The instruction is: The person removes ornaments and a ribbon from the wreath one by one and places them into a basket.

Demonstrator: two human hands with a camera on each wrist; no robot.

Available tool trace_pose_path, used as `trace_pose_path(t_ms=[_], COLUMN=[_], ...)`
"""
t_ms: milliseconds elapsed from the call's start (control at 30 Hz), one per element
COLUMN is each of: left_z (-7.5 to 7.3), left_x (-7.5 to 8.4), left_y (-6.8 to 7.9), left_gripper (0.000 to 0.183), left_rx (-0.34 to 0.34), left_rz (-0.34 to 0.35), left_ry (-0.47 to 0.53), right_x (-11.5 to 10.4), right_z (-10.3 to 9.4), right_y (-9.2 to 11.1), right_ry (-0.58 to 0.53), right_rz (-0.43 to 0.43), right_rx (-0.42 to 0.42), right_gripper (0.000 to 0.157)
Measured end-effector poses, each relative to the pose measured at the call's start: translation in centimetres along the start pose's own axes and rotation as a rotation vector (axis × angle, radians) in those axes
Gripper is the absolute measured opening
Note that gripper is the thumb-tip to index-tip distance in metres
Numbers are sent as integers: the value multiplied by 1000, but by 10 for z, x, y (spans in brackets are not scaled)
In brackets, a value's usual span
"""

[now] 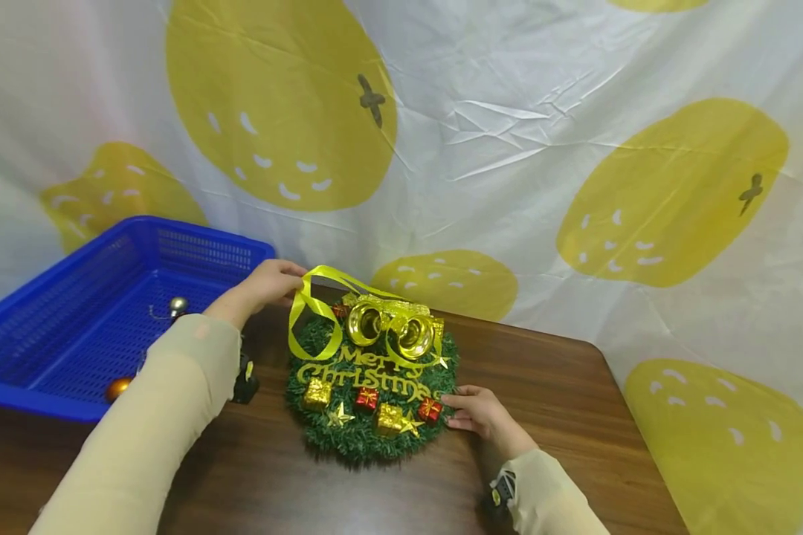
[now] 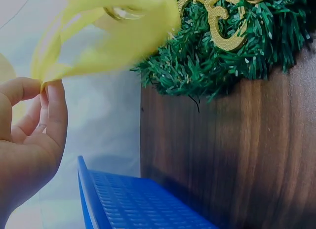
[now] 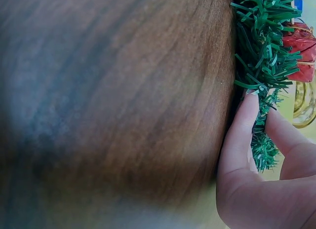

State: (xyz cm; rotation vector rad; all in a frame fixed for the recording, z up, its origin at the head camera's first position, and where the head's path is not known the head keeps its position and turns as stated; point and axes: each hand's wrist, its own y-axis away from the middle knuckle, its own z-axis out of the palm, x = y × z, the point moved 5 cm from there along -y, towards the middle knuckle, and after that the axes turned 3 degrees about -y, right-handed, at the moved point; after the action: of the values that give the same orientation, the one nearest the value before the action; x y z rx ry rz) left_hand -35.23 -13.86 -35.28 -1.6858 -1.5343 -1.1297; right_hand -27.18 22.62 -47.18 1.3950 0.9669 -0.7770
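Note:
A green Christmas wreath [image 1: 348,438] lies on the table, bearing gold "Merry Christmas" lettering, two gold bells [image 1: 415,336], stars and small red and gold gift boxes [image 1: 317,394]. Thumb and fingertips of my left hand [image 1: 272,284] pinch a yellow ribbon [image 2: 74,46] beyond the wreath's upper left. The ribbon loops across from there to the bells. At the lower right, my right hand [image 1: 482,411] grips the wreath's edge beside a red gift box [image 3: 300,52]. In the right wrist view its thumb and finger stand on either side of the green tinsel.
On the left stands a blue plastic basket [image 1: 40,405], holding an orange ball [image 1: 117,388] and a silver ball [image 1: 178,305]; my left forearm crosses its near right side. Behind the wooden table [image 1: 542,371] hangs a white cloth [image 1: 482,148] with yellow fruit prints.

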Motion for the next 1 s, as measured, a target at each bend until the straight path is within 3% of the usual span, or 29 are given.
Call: trace_pose_path(t_ms=[333,600,1000], left_z=[-11,-26,-45], left_x=[-2,-1,-5], left_y=[3,6,12], left_gripper=[40,40,38], left_rx=[23,133,232], left_rz=[14,13,44], left_ry=[36,86,174], right_x=[-3,-3,-2], right_z=[0,0,-1], right_y=[0,1,-1], right_ry=[15,7,-23], right_rz=[3,2,-13], right_rx=[-5,0,-19], right_gripper=[71,70,65])
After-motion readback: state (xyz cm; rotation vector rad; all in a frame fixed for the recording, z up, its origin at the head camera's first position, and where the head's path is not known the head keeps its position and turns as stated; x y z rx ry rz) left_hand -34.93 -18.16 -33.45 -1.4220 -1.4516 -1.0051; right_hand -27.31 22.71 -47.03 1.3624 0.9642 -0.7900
